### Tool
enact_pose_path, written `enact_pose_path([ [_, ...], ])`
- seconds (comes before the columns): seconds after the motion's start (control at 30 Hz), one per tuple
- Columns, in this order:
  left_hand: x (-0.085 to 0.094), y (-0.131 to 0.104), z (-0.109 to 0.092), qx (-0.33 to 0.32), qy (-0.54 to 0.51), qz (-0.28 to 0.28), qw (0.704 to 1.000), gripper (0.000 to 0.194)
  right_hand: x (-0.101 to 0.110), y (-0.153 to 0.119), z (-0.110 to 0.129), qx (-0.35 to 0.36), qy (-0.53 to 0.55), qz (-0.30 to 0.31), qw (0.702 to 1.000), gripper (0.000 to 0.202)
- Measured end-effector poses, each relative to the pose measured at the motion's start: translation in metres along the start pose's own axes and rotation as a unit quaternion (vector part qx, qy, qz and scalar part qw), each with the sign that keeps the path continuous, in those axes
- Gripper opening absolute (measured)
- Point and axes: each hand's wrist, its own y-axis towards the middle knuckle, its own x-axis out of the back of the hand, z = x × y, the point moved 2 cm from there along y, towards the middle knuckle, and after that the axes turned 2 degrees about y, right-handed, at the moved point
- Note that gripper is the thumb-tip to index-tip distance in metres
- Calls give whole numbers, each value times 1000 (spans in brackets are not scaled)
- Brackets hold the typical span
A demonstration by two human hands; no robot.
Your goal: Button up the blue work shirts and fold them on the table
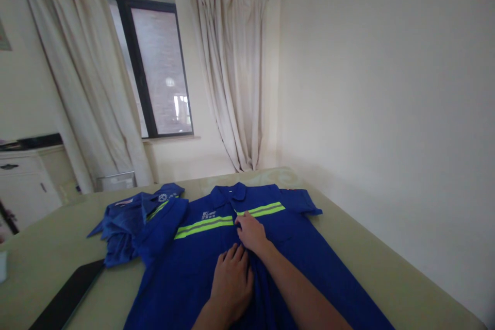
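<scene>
A blue short-sleeved work shirt (201, 258) lies front up, its collar away from me. It has yellow-green and grey reflective stripes across the chest and white lettering on one side. My right hand (251, 232) is at the front opening, just below the stripe, with its fingers bent and closed on the edge of the cloth. Nearer to me, my left hand (232, 278) rests palm down on the shirt beside the opening, its fingers stretched over the fabric. The fingertips of both hands are partly hidden.
A second, crumpled blue work garment (124, 227) lies at the left, touching the shirt's sleeve. A flat black object (69, 294) is nearer on the pale green covered surface (112, 299). Along the right runs a white wall (386, 113). Curtains (235, 62) and a window (160, 67) are behind.
</scene>
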Motion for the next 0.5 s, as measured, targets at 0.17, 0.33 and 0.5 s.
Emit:
enact_pose_path([
  [0.17,18,17,19,68,-72,15,995,29,-12,-10,-7,0,23,-23,999,18],
  [0.33,17,69,45,229,-113,-17,967,37,-12,-11,-9,19,21,-32,999,17],
  [0.5,1,84,50,252,-148,-33,956,31,-15,-11,-9,7,25,-27,999,21],
])
